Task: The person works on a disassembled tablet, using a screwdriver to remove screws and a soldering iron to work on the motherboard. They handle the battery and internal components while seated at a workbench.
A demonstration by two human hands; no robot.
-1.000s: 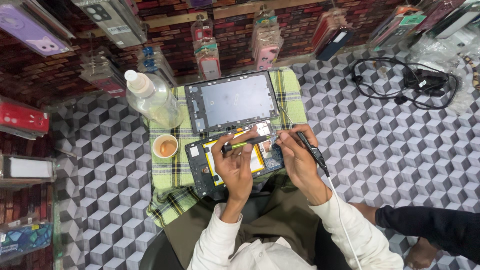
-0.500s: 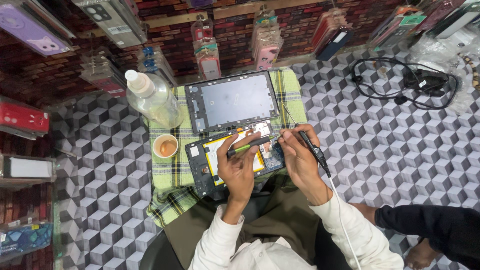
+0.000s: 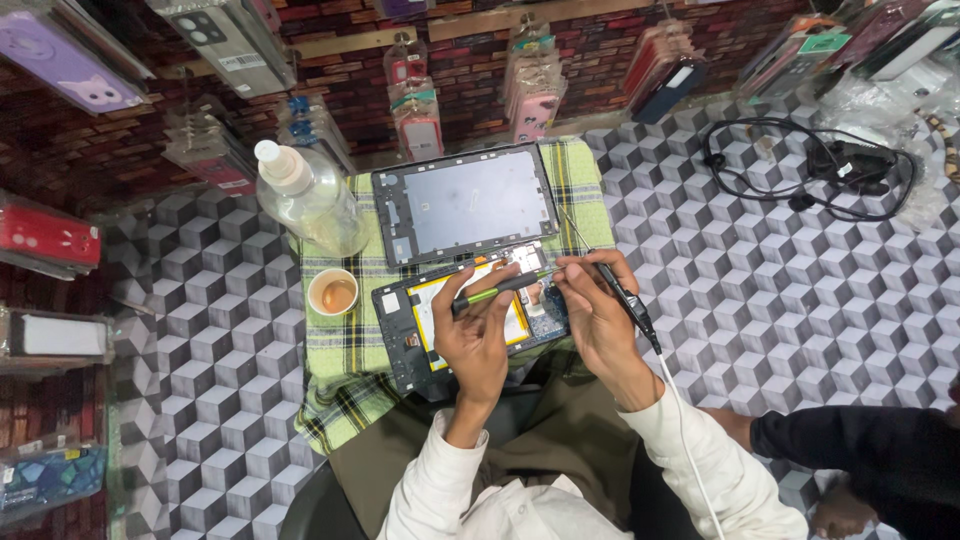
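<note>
Left hand [image 3: 478,335] closing around a green-handled tool [image 3: 500,291], fingers curled over its dark grip end, thumb on top; tool lying nearly level, tip reaching right toward the tablet's circuit board [image 3: 535,290]. Right hand [image 3: 598,305] pinching a black pen-shaped tool [image 3: 625,295] between thumb and fingers, closed on it; corded end slanting down and right past the wrist, white cable [image 3: 685,440] trailing over the sleeve. Fingertips of both hands meeting just above the board, touching or nearly so; hard telling which.

Opened tablet [image 3: 465,320] resting on the checked cloth [image 3: 340,350], just in front of the lap, yellow-edged battery [image 3: 430,310] showing between the hands and the tablet's left edge. Detached back panel [image 3: 465,205] lying flat just beyond it, touching or nearly touching its far edge.

Working tips of both tools hiding behind fingers; exact contact point on the board not showing. Lower right part of the tablet covered by both hands. Small parts on the board too fine to make out.

Sitting near the tablet's left side: a small cup [image 3: 333,292] of brown liquid; behind it a clear bottle [image 3: 305,200] with white cap. Coiled black cable [image 3: 810,165] lying well apart on the patterned floor at right. Another person's dark sleeve [image 3: 860,455] entering from the right edge, partly cut off.
</note>
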